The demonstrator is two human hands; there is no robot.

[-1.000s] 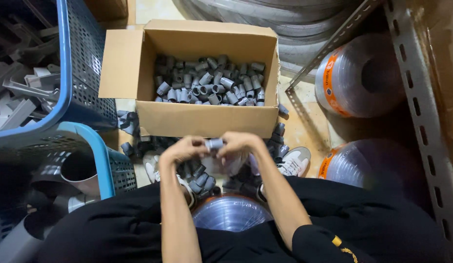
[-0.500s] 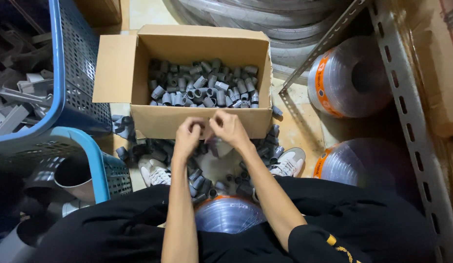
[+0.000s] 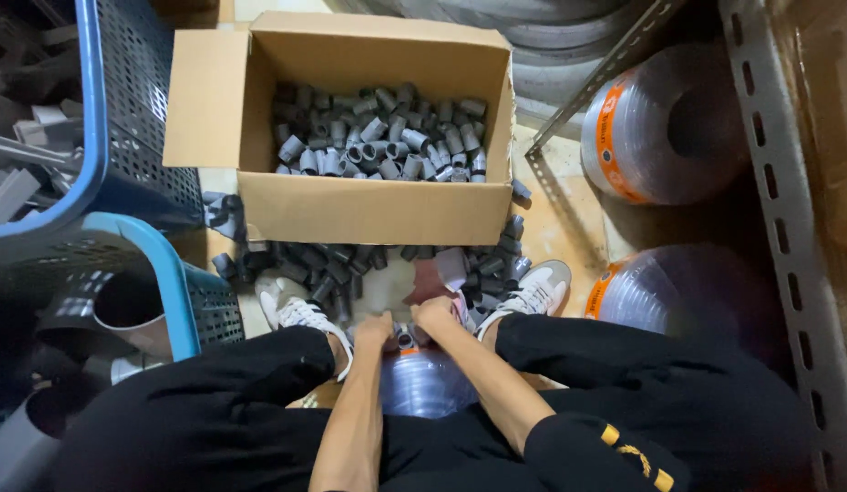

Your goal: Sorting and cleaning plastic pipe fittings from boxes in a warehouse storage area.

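The hands have been drawn back from in front of the cardboard box (image 3: 378, 205) to a spot low between the knees, just above a roll of clear hose (image 3: 428, 383) on which the person appears to be seated. A second ago they were held higher, close to the box's front wall. The left hand (image 3: 376, 330) and the right hand (image 3: 436, 316) are pressed together, both closed around a small grey pipe fitting (image 3: 404, 333), only partly seen between the fingers. From this it is judged that a piece is being worked in the hands, not dropped or picked up.

One open cardboard box is counted, its bottom covered by a layer of short grey pipe couplings (image 3: 382, 144), too many to be counted. A further heap of dark fittings (image 3: 350, 264) lies on the floor between the box and the two white sneakers (image 3: 296, 310). Two blue plastic baskets (image 3: 132, 118) stand to the left, with grey pipe offcuts held in them. Three rolls of clear hose can be made out: the one beneath the person and two with orange bands (image 3: 665, 137) to the right, beside a slotted metal shelf upright (image 3: 788, 237).
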